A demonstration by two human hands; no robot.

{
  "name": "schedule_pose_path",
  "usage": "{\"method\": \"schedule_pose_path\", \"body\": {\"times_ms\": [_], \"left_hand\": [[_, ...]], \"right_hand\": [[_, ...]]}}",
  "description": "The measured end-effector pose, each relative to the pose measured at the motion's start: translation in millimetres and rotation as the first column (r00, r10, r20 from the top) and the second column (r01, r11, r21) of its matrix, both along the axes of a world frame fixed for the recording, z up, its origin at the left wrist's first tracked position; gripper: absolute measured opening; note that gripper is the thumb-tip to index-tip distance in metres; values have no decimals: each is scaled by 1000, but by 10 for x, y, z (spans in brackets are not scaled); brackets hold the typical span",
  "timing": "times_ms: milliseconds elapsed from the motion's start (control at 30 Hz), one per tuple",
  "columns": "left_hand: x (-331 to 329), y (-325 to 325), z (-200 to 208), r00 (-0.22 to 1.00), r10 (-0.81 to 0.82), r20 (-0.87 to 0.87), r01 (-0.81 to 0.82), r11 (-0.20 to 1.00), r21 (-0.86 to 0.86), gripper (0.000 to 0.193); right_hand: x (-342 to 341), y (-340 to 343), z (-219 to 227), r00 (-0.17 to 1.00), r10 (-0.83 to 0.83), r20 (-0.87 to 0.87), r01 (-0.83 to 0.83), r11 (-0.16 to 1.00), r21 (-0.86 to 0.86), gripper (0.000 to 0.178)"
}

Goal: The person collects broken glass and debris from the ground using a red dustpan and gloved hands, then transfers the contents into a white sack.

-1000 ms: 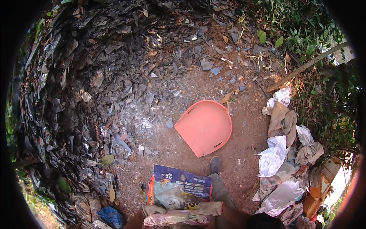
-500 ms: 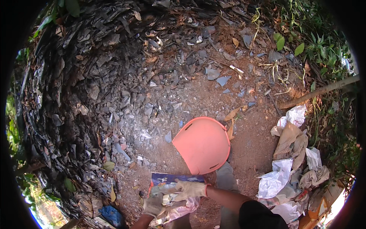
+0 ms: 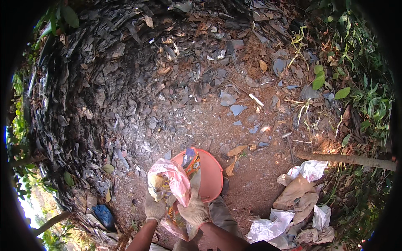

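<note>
My gloved left hand (image 3: 155, 208) and gloved right hand (image 3: 195, 212) are closed on a crumpled plastic bag (image 3: 178, 180), one at each side. The bag is pinkish and pale, with a patterned orange, yellow and dark-blue part standing up on its far side. What lies inside its folds I cannot make out. Just beyond my hands rests a salmon-coloured plastic scoop-like pan (image 3: 212, 180) with slots near its rim; the bag hides its left part. Both gloves are knitted and off-white.
Broken slate (image 3: 96, 96) is heaped to the left and far side. Crumpled white and brown bags (image 3: 272, 226) lie at right, below a wooden pole (image 3: 347, 160). A thin hammer-shaped tool (image 3: 289, 144) lies on the soil. A blue crumpled bag (image 3: 103, 215) sits at lower left.
My hands have raised and turned the plastic bag, which was lying spread low in front of me. It now overlaps the pan. The whole view has shifted, so the ground appears displaced.
</note>
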State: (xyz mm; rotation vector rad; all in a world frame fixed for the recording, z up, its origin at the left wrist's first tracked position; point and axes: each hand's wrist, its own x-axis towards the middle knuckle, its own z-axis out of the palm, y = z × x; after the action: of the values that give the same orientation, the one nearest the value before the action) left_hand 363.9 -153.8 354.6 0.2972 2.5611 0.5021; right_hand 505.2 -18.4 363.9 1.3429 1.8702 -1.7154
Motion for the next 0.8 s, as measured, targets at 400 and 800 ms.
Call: {"method": "schedule_pose_path", "body": {"times_ms": [400,800], "left_hand": [[-721,-483,328,911,-87,-404,16,984,-177,31],[-1398,-570,534,767,475,-431,-463,875,140,46]], "right_hand": [[844,1381,-1297,933,175,-316,-255,938,-236,104],[897,525,-3002,904,-312,291,408,830,-380,67]]}}
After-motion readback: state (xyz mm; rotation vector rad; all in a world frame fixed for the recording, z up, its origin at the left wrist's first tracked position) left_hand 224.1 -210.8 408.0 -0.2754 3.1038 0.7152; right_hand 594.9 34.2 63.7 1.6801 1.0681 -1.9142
